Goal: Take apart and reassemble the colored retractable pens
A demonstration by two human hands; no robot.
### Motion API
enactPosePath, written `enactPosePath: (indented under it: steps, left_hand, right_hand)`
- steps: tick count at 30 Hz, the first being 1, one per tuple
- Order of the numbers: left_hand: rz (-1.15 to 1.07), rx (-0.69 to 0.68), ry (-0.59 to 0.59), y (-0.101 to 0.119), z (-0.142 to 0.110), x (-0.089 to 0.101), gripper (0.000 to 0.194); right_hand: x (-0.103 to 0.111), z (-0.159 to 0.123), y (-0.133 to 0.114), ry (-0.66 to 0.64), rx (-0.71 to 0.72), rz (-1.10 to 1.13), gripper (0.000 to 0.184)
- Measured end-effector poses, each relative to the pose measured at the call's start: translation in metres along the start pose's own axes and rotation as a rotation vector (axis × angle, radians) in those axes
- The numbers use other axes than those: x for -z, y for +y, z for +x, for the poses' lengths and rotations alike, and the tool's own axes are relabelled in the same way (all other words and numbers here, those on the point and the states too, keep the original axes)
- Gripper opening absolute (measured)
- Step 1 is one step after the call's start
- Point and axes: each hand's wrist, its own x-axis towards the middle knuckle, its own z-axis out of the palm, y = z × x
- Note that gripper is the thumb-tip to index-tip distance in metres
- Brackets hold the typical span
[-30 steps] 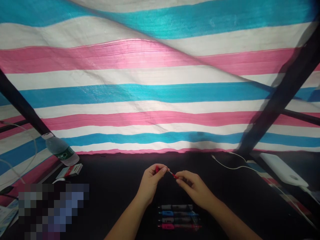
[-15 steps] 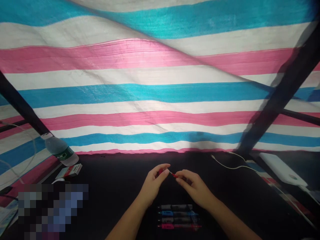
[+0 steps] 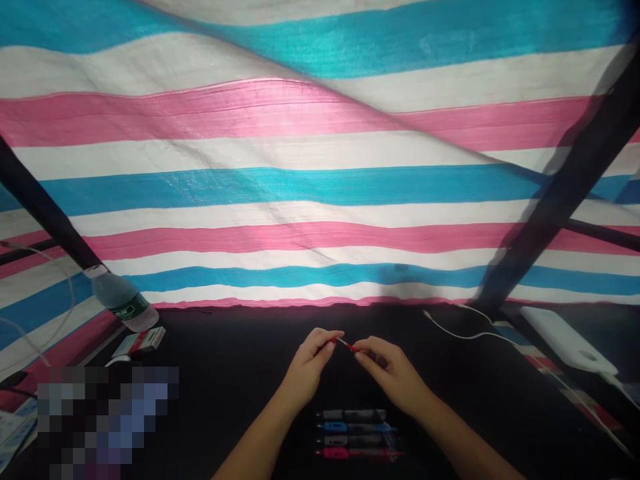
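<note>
Pen part (image 3: 347, 345) (left hand (image 3: 309, 367), right hand (image 3: 390, 373))

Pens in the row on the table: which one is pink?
The bottom pen, the one with the pink grip, lying nearest the person; the pens above it have grey or blue grips.

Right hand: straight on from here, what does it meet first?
The right hand would probably meet the left hand, past the red pen part at its fingertips; depth is unclear.
</note>
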Motion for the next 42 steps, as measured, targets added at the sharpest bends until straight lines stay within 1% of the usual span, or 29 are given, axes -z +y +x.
enactPosePath:
  steps: [5, 7, 11, 14, 17, 21, 25, 28, 32, 36, 40, 42]
  left_hand:
    - [0.098, -0.048, -0.024, 0.002, 0.000, 0.005, 0.030]
    - [0.218, -0.092, -0.041, 0.004, 0.000, 0.009, 0.030]
    - [0.563, -0.196, -0.062, 0.007, -0.002, 0.015, 0.032]
    - [0.715, -0.276, -0.132, 0.008, -0.003, 0.016, 0.034]
    - [0.732, -0.318, -0.185, 0.007, -0.003, 0.014, 0.032]
    - [0.665, -0.342, -0.190, 0.008, -0.004, 0.009, 0.028]
    - [0.631, -0.352, -0.218, 0.011, -0.006, 0.001, 0.024]
    - [0.636, -0.323, -0.254, 0.013, -0.009, -0.004, 0.027]
    - [0.569, -0.262, -0.243, 0.016, -0.012, -0.009, 0.031]
    - [0.418, -0.187, -0.197, 0.018, -0.012, -0.010, 0.031]
    - [0.265, -0.063, -0.132, 0.015, -0.009, -0.010, 0.023]
    - [0.155, -0.010, -0.090, 0.010, -0.007, -0.010, 0.020]
  right_hand:
    - [0.006, 0.001, -0.001, 0.001, 0.043, -0.082, 0.027]
    - [0.010, 0.001, -0.002, -0.010, 0.075, -0.131, 0.027]
    - [0.016, 0.002, -0.001, -0.052, 0.148, -0.281, 0.024]
    - [0.019, 0.002, 0.001, -0.091, 0.190, -0.353, 0.023]
    - [0.020, 0.003, 0.000, -0.116, 0.206, -0.340, 0.021]
    - [0.018, 0.003, -0.003, -0.140, 0.199, -0.290, 0.012]
    - [0.012, 0.000, -0.003, -0.143, 0.176, -0.252, 0.006]
    - [0.005, -0.002, 0.001, -0.095, 0.090, -0.146, 0.003]
    - [-0.002, -0.003, -0.001, -0.088, -0.029, 0.072, 0.013]
    - [-0.003, -0.002, -0.004, -0.092, -0.110, 0.274, 0.023]
    - [-0.002, 0.001, 0.001, -0.055, -0.165, 0.615, 0.035]
    - [-0.002, 0.003, 0.003, -0.033, -0.206, 0.790, 0.037]
